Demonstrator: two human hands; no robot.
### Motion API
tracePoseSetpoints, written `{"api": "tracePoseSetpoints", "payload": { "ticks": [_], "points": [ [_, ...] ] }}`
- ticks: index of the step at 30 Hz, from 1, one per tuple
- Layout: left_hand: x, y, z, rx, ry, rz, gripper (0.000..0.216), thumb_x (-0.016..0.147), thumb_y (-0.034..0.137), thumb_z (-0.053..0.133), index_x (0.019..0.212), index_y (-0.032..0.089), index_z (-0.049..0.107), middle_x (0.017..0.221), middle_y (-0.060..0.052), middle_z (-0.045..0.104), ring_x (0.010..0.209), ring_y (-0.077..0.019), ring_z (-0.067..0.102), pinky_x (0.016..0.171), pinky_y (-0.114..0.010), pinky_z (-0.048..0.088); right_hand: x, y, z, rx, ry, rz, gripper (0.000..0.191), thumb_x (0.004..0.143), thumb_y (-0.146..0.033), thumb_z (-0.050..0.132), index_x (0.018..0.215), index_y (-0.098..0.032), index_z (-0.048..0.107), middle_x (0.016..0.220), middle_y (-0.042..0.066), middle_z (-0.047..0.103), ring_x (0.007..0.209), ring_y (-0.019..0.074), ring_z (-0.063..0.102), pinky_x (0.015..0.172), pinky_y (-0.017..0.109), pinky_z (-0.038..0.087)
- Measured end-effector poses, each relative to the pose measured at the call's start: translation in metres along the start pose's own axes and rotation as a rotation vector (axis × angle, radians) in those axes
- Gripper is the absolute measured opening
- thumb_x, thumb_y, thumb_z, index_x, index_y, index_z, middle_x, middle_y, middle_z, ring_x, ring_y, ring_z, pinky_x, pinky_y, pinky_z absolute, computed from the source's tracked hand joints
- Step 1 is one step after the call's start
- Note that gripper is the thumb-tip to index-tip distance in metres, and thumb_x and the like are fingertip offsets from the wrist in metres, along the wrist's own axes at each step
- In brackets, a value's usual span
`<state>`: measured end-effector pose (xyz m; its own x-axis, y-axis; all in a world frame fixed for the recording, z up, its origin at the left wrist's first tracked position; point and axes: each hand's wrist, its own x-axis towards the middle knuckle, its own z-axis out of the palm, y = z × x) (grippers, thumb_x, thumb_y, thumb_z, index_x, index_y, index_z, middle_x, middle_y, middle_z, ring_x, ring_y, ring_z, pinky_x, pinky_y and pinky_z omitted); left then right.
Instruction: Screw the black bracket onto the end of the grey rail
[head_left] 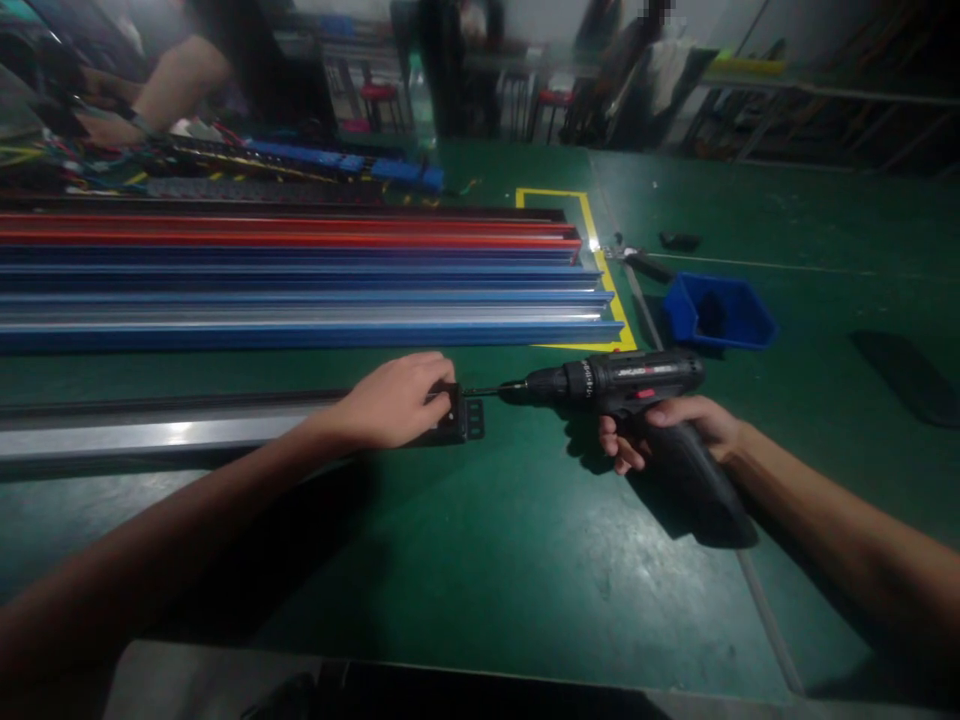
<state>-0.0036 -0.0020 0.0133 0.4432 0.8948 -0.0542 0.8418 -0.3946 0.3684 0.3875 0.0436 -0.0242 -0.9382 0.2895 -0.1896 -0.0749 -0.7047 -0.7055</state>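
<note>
My left hand is closed over the right end of a long grey metal rail lying on the green table, fingers pressed on a small black end bracket. My right hand grips the handle of a black cordless drill held level. Its bit points left and touches the bracket beside my left fingers.
A stack of long blue, red and silver rails lies behind. A blue plastic bin stands right of them, with small tools nearby. A yellow tape outline marks the table. Another person's arm works at the far left.
</note>
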Motion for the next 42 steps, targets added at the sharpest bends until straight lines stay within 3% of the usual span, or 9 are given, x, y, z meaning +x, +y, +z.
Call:
{"api": "tracePoseSetpoints", "payload": {
  "ticks": [5, 15, 24, 28, 35, 42],
  "points": [
    [-0.0008, 0.0, 0.0004, 0.024, -0.014, -0.006, 0.017, 0.096, 0.031, 0.046, 0.092, 0.021, 0.058, 0.099, -0.007, 0.063, 0.088, -0.024, 0.059, 0.073, -0.036, 0.043, 0.0, -0.0034, 0.0018, -0.02, 0.063, 0.03, 0.038, 0.092, -0.029, 0.066, 0.121, -0.005, 0.064, 0.113, 0.016, 0.073, 0.091, 0.0188, 0.073, 0.094, 0.037, 0.06],
    [-0.0007, 0.0019, -0.002, 0.017, -0.055, -0.046, 0.02, 0.097, 0.035, 0.045, 0.094, 0.021, 0.058, 0.101, -0.007, 0.063, 0.091, -0.025, 0.06, 0.074, -0.037, 0.042, -0.0002, -0.0002, -0.0023, 0.011, 0.028, 0.018, 0.034, 0.091, -0.025, 0.065, 0.117, -0.003, 0.065, 0.11, 0.015, 0.073, 0.088, 0.0181, 0.074, 0.097, 0.038, 0.059],
    [-0.0013, -0.003, 0.0006, 0.022, -0.059, -0.044, 0.021, 0.098, 0.038, 0.045, 0.095, 0.022, 0.059, 0.1, -0.006, 0.065, 0.088, -0.0245, 0.061, 0.07, -0.036, 0.041, -0.0012, -0.0024, -0.001, 0.04, 0.084, 0.056, 0.036, 0.087, -0.026, 0.066, 0.113, -0.003, 0.066, 0.106, 0.017, 0.074, 0.086, 0.0192, 0.074, 0.092, 0.038, 0.06],
    [-0.0009, -0.0022, 0.0012, 0.011, -0.067, -0.059, 0.022, 0.098, 0.039, 0.045, 0.096, 0.022, 0.059, 0.102, -0.007, 0.065, 0.09, -0.0252, 0.06, 0.073, -0.037, 0.041, -0.0008, -0.004, -0.0013, 0.058, 0.095, 0.068, 0.034, 0.09, -0.025, 0.063, 0.115, -0.002, 0.065, 0.108, 0.017, 0.073, 0.089, 0.0204, 0.074, 0.094, 0.037, 0.059],
    [-0.0009, -0.0004, -0.0008, 0.001, -0.075, -0.071, 0.023, 0.098, 0.04, 0.044, 0.097, 0.022, 0.059, 0.103, -0.007, 0.064, 0.091, -0.0257, 0.06, 0.073, -0.037, 0.04, 0.0004, -0.003, -0.0037, 0.081, -0.005, 0.024, 0.036, 0.094, -0.023, 0.058, 0.121, 0.0, 0.065, 0.113, 0.019, 0.073, 0.094, 0.0217, 0.074, 0.098, 0.038, 0.058],
    [0.0, 0.0, -0.0003, -0.006, -0.082, -0.068, 0.023, 0.098, 0.04, 0.043, 0.097, 0.022, 0.059, 0.102, -0.007, 0.064, 0.09, -0.0249, 0.059, 0.073, -0.036, 0.039, -0.0011, -0.004, -0.0034, 0.059, 0.049, 0.041, 0.037, 0.096, -0.03, 0.063, 0.117, 0.001, 0.067, 0.107, 0.019, 0.071, 0.087, 0.0203, 0.072, 0.094, 0.038, 0.059]
  ]
}}
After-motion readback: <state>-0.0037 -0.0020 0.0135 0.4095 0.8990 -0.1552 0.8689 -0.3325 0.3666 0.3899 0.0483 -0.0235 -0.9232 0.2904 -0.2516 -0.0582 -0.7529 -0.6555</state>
